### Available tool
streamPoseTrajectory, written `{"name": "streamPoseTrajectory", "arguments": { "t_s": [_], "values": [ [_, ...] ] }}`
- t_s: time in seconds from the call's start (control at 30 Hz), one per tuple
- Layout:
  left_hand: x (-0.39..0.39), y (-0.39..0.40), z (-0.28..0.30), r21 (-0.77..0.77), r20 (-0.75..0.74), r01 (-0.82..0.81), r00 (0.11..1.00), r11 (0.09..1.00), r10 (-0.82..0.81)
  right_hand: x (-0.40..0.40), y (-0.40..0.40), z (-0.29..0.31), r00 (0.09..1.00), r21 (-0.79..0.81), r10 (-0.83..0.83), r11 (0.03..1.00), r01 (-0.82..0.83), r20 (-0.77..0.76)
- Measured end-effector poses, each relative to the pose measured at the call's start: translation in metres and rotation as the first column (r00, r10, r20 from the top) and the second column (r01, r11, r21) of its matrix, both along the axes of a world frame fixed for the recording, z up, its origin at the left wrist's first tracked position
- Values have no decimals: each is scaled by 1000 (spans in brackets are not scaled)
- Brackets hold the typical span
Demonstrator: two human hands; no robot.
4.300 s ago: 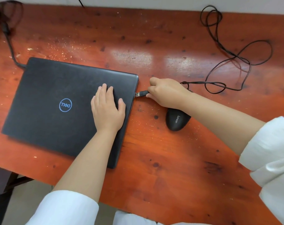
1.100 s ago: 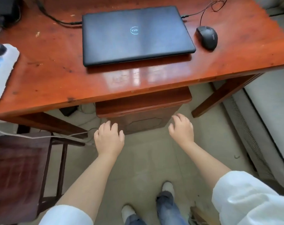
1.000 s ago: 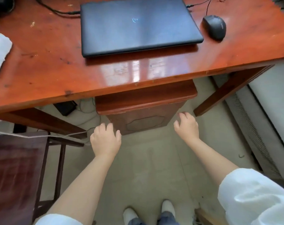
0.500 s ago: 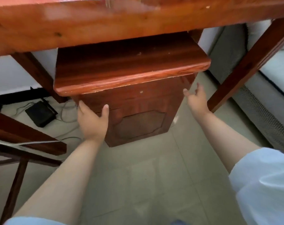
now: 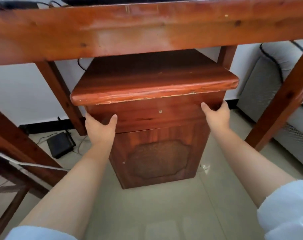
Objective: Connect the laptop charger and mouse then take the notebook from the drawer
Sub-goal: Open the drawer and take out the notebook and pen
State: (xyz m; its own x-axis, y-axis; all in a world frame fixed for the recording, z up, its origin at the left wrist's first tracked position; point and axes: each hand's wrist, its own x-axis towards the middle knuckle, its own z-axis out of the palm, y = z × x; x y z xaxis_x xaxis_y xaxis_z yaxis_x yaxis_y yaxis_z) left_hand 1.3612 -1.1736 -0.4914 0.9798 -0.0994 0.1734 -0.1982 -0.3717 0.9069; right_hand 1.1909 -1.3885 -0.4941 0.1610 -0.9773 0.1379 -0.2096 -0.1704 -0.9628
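My left hand (image 5: 100, 126) and right hand (image 5: 217, 115) are each clamped on a side edge of the drawer (image 5: 152, 115) at the top of the small cabinet (image 5: 157, 160) under the desk (image 5: 147, 30), fingers hooked round the corners and thumbs pressed on the front panel. The drawer looks shut, so the notebook is out of sight, presumably inside. I see only a small stud in the middle of the front and no real handle, so my grip depends on pinching the edges. If I pull unevenly the drawer could skew and jam, my fingers could slip off the smooth wood, or the whole light cabinet could slide toward me on the tiled floor (image 5: 147, 213) instead of opening. Half a second ago my left hand was lower, near the bottom of the drawer front, and my right hand hung open beside the cabinet without touching it; now both have closed on the drawer and my view has dropped nearer.
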Motion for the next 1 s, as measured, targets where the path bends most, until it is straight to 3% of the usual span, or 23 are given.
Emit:
{"name": "streamPoseTrajectory", "arguments": {
  "t_s": [0.2, 0.4, 0.63, 0.77, 0.83, 0.9, 0.97, 1.0],
  "values": [
    [-3, -5, 14, -22, -138, -129, 983, 991, 124, 0, -2, 6, 992, 60, 49, 997, -43, -113],
    [-23, 15, 8, -95, -106, -125, 988, 988, 115, -15, 16, 8, 1000, 97, -19, 995, 21, -20],
    [-59, 43, -6, -144, -78, -205, 978, 968, 196, -53, 62, -6, 993, -42, -117, 992, 116, -13],
    [-81, 65, -21, -115, -92, -127, 989, 985, 117, -82, 82, -23, 997, -73, -49, 996, 45, -53],
    [-88, 73, -20, -61, -4, -63, 998, 996, 63, -92, 92, -29, 985, -158, -72, 986, 46, -159],
    [-94, 78, -17, 80, 214, 34, 976, 996, -51, -96, 102, -28, 955, -393, -122, 919, 6, -270],
    [-101, 79, -16, 411, 427, 87, 861, 907, -276, -94, 106, -29, 886, -631, -127, 747, -211, -447],
    [-104, 80, -16, 560, 468, 100, 781, 822, -414, -91, 108, -29, 825, -646, -108, 681, -345, -554]
  ]
}}
